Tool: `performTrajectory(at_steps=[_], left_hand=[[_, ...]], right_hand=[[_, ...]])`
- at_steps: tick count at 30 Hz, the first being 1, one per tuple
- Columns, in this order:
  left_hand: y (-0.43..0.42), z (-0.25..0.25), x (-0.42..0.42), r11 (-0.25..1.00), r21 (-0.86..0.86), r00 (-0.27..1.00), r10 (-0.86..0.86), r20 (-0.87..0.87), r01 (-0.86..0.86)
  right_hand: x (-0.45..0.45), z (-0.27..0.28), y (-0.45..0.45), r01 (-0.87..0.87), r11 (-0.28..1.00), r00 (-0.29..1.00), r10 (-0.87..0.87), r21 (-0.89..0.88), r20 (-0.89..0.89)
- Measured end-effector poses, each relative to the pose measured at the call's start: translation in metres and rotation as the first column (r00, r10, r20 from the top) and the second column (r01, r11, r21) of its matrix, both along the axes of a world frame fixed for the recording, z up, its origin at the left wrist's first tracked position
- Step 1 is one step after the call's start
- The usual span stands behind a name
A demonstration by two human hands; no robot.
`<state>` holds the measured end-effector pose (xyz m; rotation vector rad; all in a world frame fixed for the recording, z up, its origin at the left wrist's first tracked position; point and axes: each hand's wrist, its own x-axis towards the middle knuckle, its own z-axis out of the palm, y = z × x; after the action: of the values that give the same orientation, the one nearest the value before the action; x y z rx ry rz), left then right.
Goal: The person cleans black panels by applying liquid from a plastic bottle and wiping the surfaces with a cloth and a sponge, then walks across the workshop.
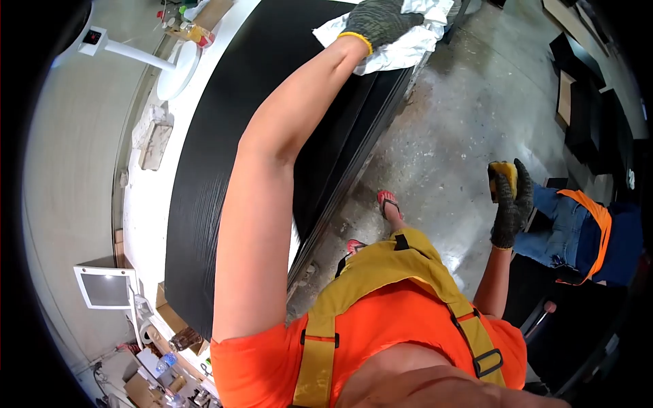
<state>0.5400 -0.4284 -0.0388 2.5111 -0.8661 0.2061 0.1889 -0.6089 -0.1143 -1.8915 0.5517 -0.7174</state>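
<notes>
My left hand (384,24), in a dark grey knit glove with a yellow cuff, presses on a crumpled white cloth (401,60) at the far end of a black panel (231,115). The glove covers part of the cloth. Held out over the floor on the right, my right hand (510,211), in a similar glove, grips a yellow and black block (503,175). The black panel lies on a white table (153,197), with more black boards under its right edge.
A person (564,231) in jeans and an orange and navy top is close beyond my right hand. Black boxes (585,115) stand on the concrete floor (442,136) at the right. A lamp base (178,71), bottle (196,34) and white block (155,143) are along the table's left side.
</notes>
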Motion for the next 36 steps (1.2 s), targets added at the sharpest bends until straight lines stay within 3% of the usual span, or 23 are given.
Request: performTrajectory(at_steps=[2, 3, 4, 5, 7, 8, 11, 13, 15, 16, 18, 19, 21, 23, 25, 26, 27, 28, 29, 30, 32, 35, 36], left_hand=[[0.001, 0.007, -0.009, 0.998, 0.061, 1.000, -0.023, -0.019, 0.025], [0.004, 0.000, -0.014, 0.995, 0.068, 0.993, -0.073, 0.094, 0.067], [0.007, -0.001, -0.013, 0.960, 0.185, 0.976, -0.218, 0.008, 0.212], [0.018, -0.012, -0.021, 0.966, 0.128, 0.974, -0.225, 0.003, 0.223], [0.039, -0.017, -0.058, 0.959, 0.021, 0.956, -0.284, 0.078, 0.283], [0.054, -0.017, -0.078, 0.949, 0.129, 0.941, -0.306, 0.146, 0.288], [0.114, -0.026, -0.134, 0.899, 0.159, 0.866, -0.437, 0.244, 0.409], [0.150, -0.012, -0.177, 0.850, 0.100, 0.847, -0.525, 0.084, 0.517], [0.181, -0.002, -0.213, 0.805, 0.025, 0.803, -0.588, -0.098, 0.593], [0.192, 0.001, -0.225, 0.782, -0.109, 0.768, -0.624, -0.145, 0.614], [0.201, 0.010, -0.238, 0.835, -0.179, 0.763, -0.548, -0.343, 0.520], [0.196, 0.020, -0.235, 0.812, -0.199, 0.761, -0.584, -0.284, 0.549], [0.187, 0.009, -0.222, 0.895, -0.169, 0.858, -0.444, -0.257, 0.412], [0.168, 0.008, -0.192, 0.914, -0.115, 0.922, -0.383, 0.062, 0.388], [0.135, -0.016, -0.138, 0.946, 0.130, 0.838, -0.324, 0.438, 0.297], [0.104, 0.002, -0.121, 0.960, -0.180, 0.973, -0.226, -0.036, 0.216], [0.076, 0.016, -0.108, 1.000, -0.008, 0.996, -0.012, -0.085, 0.011], [0.054, 0.000, -0.084, 0.988, -0.154, 0.999, 0.036, 0.035, -0.031], [0.035, 0.001, -0.058, 0.994, -0.102, 0.999, 0.047, -0.011, -0.048], [0.013, -0.032, -0.021, 0.989, -0.141, 0.984, 0.074, 0.165, -0.051], [-0.005, -0.019, -0.013, 0.983, -0.180, 0.998, 0.049, 0.038, -0.042], [0.004, -0.012, -0.031, 0.993, -0.114, 0.995, -0.014, 0.096, 0.025], [0.004, -0.029, -0.029, 0.989, -0.143, 0.973, 0.006, 0.230, 0.028]], right_hand=[[0.007, 0.005, -0.002, -0.037, 0.994, 0.999, 0.037, -0.106, 0.000], [0.010, 0.010, -0.001, -0.043, 0.992, 0.999, 0.044, -0.121, 0.011], [0.014, 0.015, 0.005, -0.047, 0.990, 0.998, 0.050, -0.135, 0.022], [0.018, 0.019, 0.011, -0.049, 0.988, 0.998, 0.054, -0.146, 0.032], [0.024, 0.028, 0.016, -0.103, 0.985, 0.994, 0.108, -0.135, 0.029], [0.028, 0.030, 0.018, -0.127, 0.984, 0.991, 0.131, -0.128, 0.026], [0.039, 0.039, 0.031, -0.256, 0.967, 0.961, 0.256, -0.011, 0.102], [0.049, 0.044, 0.041, -0.310, 0.951, 0.925, 0.302, 0.000, 0.233], [0.052, 0.046, 0.045, -0.320, 0.946, 0.925, 0.303, 0.042, 0.230], [0.053, 0.046, 0.046, -0.325, 0.944, 0.926, 0.303, 0.064, 0.227], [0.054, 0.045, 0.047, -0.330, 0.942, 0.921, 0.310, 0.052, 0.236], [0.055, 0.042, 0.047, -0.331, 0.943, 0.922, 0.314, 0.036, 0.228], [0.055, 0.038, 0.045, -0.327, 0.945, 0.926, 0.321, -0.006, 0.198], [0.054, 0.037, 0.044, -0.315, 0.947, 0.934, 0.322, -0.064, 0.154], [0.050, 0.039, 0.043, -0.295, 0.955, 0.947, 0.289, 0.023, 0.140], [0.047, 0.041, 0.042, -0.287, 0.956, 0.952, 0.277, 0.065, 0.130], [0.045, 0.042, 0.039, -0.257, 0.964, 0.962, 0.248, 0.070, 0.113], [0.043, 0.042, 0.035, -0.230, 0.970, 0.971, 0.223, 0.076, 0.090], [0.041, 0.041, 0.031, -0.206, 0.975, 0.977, 0.201, 0.082, 0.065], [0.040, 0.038, 0.026, -0.188, 0.982, 0.981, 0.186, 0.021, 0.059], [0.037, 0.028, 0.015, -0.147, 0.989, 0.987, 0.147, 0.007, 0.062], [0.034, 0.026, 0.007, -0.137, 0.990, 0.989, 0.135, 0.032, 0.058], [0.034, 0.029, 0.008, -0.143, 0.989, 0.987, 0.139, 0.042, 0.080]])
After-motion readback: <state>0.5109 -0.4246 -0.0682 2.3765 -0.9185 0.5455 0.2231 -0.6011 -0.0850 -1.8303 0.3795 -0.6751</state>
